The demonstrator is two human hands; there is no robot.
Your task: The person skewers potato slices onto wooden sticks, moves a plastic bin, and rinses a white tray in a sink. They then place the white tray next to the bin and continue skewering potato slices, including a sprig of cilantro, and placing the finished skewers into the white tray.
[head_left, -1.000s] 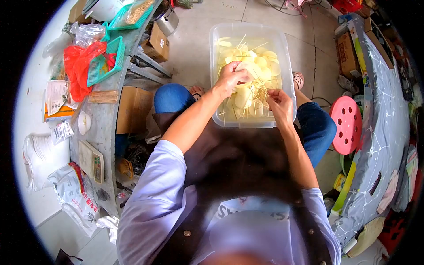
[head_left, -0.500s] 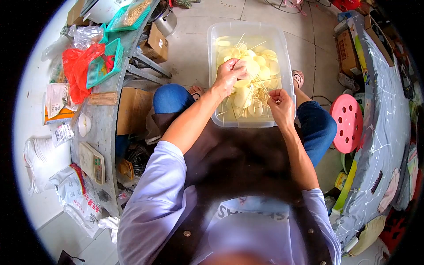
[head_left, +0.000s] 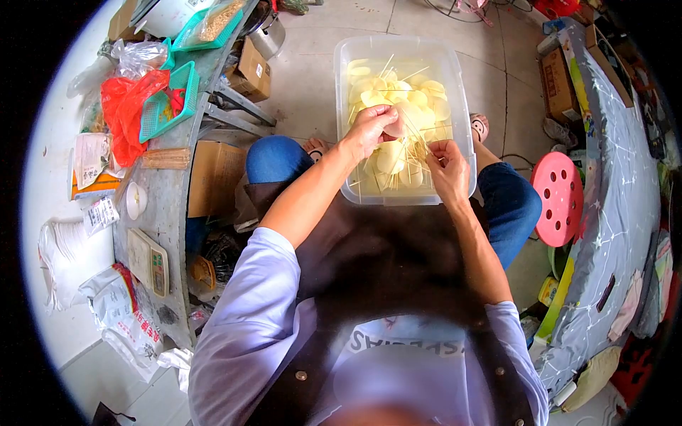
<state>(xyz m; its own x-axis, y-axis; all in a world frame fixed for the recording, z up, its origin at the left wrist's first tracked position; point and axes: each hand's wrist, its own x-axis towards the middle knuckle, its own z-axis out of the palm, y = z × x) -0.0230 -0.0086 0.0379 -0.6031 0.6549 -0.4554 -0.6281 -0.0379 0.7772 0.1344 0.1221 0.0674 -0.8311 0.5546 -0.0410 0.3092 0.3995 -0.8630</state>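
A translucent plastic tub (head_left: 463,117) stands on the floor between my knees. Pale yellow round potato slices (head_left: 438,106) fill it, some threaded on thin wooden skewers (head_left: 407,153). Above the heap, my left hand (head_left: 371,130) is closed, pinching a potato slice (head_left: 399,122) between thumb and fingers. My right hand (head_left: 450,169) is over the tub's right side, its fingertips pinched on a thin skewer that points towards the held slice. Whether the tip has entered that slice is too fine to see.
On the left table lie a bundle of wooden skewers (head_left: 165,158), a kitchen scale (head_left: 148,261), a red plastic bag (head_left: 131,106) and a teal basket (head_left: 186,106). A pink stool (head_left: 558,199) stands at right, beside a surface with grey star-patterned cloth (head_left: 604,213).
My left hand has lowered slightly towards me with the slice, which has turned. My right hand has moved a little left and up, bringing the two hands nearer each other.
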